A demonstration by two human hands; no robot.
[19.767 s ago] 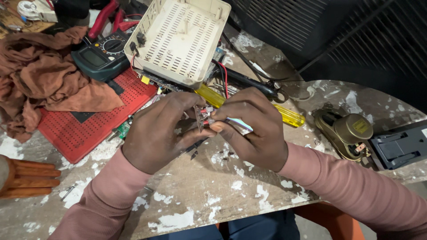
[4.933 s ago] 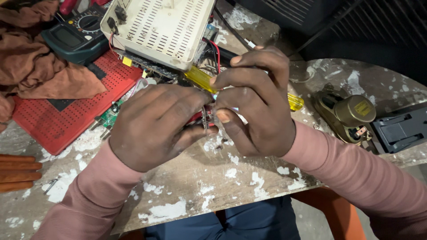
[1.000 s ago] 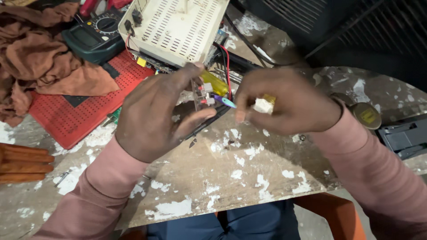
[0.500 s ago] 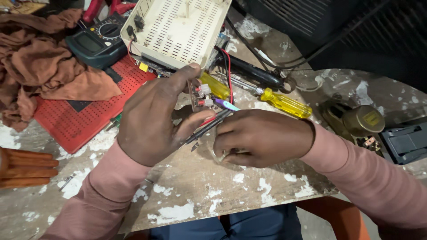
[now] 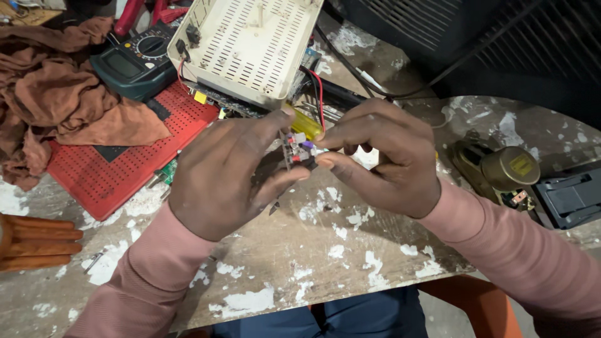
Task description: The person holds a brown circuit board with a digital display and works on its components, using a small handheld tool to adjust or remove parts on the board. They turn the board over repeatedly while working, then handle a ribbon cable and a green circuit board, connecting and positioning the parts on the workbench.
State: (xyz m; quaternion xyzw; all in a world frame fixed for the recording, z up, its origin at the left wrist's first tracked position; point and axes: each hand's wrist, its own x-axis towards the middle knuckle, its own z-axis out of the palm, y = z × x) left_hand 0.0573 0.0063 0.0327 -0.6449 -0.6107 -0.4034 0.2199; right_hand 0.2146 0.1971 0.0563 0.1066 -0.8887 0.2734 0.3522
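Both hands meet just above the worn, paint-flecked wooden table (image 5: pixel 350 263), close in front of the person. The left hand (image 5: pixel 222 178) has its thumb and forefinger closed on a small circuit board studded with coloured components (image 5: pixel 295 150), held edge-on between them. The right hand (image 5: pixel 382 159) comes in from the other side, its fingertips pinched at the board's upper corner — on a component or a lead, I cannot tell which, it is too small.

The step in hand looks like fine work on the board itself: seating, bending or checking a part while the other hand steadies it. The next move, I'd judge, calls for a light, precise pinch and a still left hand, since the parts are tiny and crowded.

The board stands roughly upright, its long axis running top to bottom, component face turned toward the right hand.

Behind the hands lies a cream vented plastic casing (image 5: pixel 250 44), tipped over — a dark green multimeter (image 5: pixel 134 62) and a red perforated mat (image 5: pixel 119 169) sit to its left.
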